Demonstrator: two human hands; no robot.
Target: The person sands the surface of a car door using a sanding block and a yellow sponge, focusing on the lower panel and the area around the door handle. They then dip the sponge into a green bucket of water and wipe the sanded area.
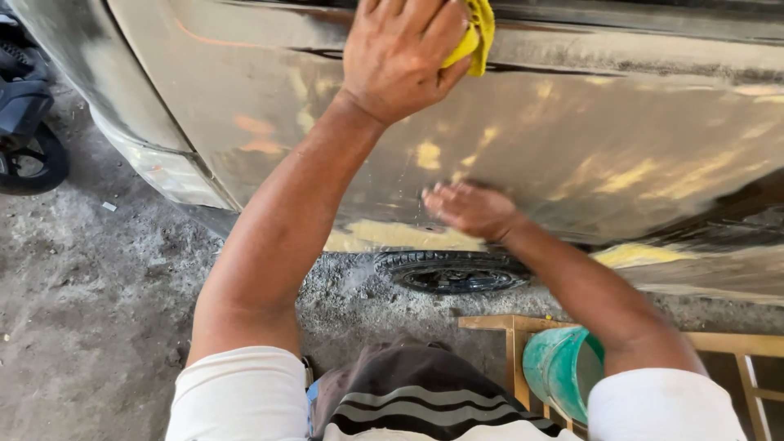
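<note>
Left hand point(400, 53) clenched around yellow cloth point(475, 34), pressed high on sanded car body panel point(621, 139). Right hand point(469, 208) flat, fingers released, touching panel lower down. Green bucket point(563, 371) below panel, on wooden frame point(510, 331).

Sanded metal car panel point(572, 155), dull sheen with yellow filler patches; soft yellow cloth point(476, 37); rough gritty concrete floor point(90, 302); glossy green plastic bucket point(559, 367); bare wooden stool point(514, 331).
</note>
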